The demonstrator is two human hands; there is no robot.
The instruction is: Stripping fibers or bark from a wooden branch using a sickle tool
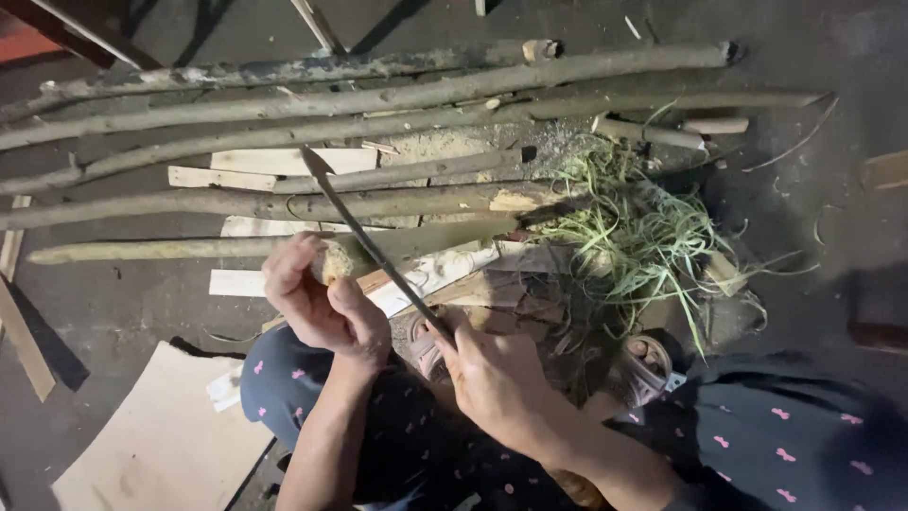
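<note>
Wood in the left hand (317, 298): it grips the cut end of a stick (333, 260), and the right hand (492, 378) clamps a long knife (364, 237) lying across that stick. Fingers sit just beside the blade, so a slip could cut them.

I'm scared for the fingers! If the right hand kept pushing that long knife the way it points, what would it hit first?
Probably the wooden pole lying beyond the blade, not the left hand, which sits beside it. The right hand aims up-left; depth is hard to judge.
</note>
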